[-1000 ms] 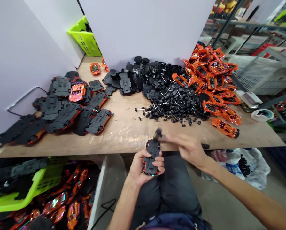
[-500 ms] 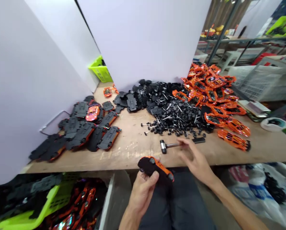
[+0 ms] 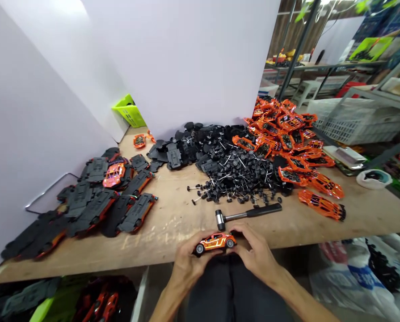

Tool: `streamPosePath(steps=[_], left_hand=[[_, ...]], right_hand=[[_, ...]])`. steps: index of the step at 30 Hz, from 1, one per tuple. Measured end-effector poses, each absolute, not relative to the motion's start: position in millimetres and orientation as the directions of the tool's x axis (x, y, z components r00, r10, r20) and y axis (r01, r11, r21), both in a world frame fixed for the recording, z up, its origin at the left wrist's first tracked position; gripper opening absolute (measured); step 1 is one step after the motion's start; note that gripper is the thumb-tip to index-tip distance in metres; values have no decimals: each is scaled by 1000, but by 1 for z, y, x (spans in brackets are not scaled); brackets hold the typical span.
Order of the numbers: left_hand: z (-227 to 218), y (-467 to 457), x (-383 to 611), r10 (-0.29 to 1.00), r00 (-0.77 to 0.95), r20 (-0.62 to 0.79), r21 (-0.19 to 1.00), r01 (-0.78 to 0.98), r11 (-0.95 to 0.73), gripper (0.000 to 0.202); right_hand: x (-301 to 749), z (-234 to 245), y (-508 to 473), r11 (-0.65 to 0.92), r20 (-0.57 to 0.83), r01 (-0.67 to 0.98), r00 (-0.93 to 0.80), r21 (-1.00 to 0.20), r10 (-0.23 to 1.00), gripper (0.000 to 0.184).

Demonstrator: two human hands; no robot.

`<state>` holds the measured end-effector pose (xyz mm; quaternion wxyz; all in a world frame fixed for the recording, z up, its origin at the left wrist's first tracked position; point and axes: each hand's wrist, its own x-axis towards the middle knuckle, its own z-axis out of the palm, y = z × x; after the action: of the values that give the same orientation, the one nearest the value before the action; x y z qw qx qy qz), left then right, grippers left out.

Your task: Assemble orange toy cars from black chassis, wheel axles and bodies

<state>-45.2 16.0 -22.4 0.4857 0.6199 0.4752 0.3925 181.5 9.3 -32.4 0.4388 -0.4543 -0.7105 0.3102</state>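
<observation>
Right hand has moved in from above the hammer to join my left hand. Both hands now clamp the orange toy car, turned wheels-down, just in front of the hammer, which lies on the workbench.

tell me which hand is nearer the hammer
Right. The right hand is just below the hammer shaft, not touching it; the left hand is farther off, below and left of the hammer's head.
</observation>
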Motion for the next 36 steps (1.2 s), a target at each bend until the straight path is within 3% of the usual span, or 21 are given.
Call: streamPosePath(steps=[4, 8, 13, 16, 20, 23, 26, 29, 31, 33, 36], left_hand=[[-25, 15, -43, 987, 161, 8, 976, 215, -43, 28], [-14, 16, -48, 992, 78, -102, 986, 141, 90, 34], [-9, 9, -51, 980, 17, -199, 974, -106, 200, 44], [-10, 0, -44, 981, -47, -186, 973, -150, 177, 45], [1, -6, -45, 980, -111, -167, 985, 31, 171, 47], [23, 13, -76, 974, -227, -25, 981, 182, 67, 40], [50, 53, -144, 779, -541, 317, 901, 429, -68, 33], [65, 103, -222, 591, -582, 559, 709, 705, 25, 36], [66, 132, -258, 628, -507, 591, 549, 823, 148, 37], [65, 152, -273, 693, -494, 526, 439, 855, 276, 41], [62, 169, -254, 712, -485, 507, 432, 858, 277, 51]], right_hand=[[165, -35, 7, 455, 435, 399, -145, -796, 889, 26], [152, -26, 10, 466, 471, 397, -93, -791, 877, 23], [136, 8, 10, 429, 416, 386, -122, -816, 901, 47], [127, 20, 9, 351, 354, 377, -65, -857, 933, 43], [131, 12, 15, 171, 154, 240, -85, -956, 984, 40], [158, -1, 25, 75, 50, 176, -141, -982, 989, 52], [202, -6, 39, 88, 97, 288, 17, -954, 995, 56], [243, 1, 49, 79, 160, 449, 146, -890, 976, 55], [261, 8, 52, 63, 194, 551, 184, -832, 964, 55], [271, 14, 51, 43, 235, 628, 226, -777, 945, 56], [267, 16, 47, 53, 331, 696, 271, -716, 904, 50]])
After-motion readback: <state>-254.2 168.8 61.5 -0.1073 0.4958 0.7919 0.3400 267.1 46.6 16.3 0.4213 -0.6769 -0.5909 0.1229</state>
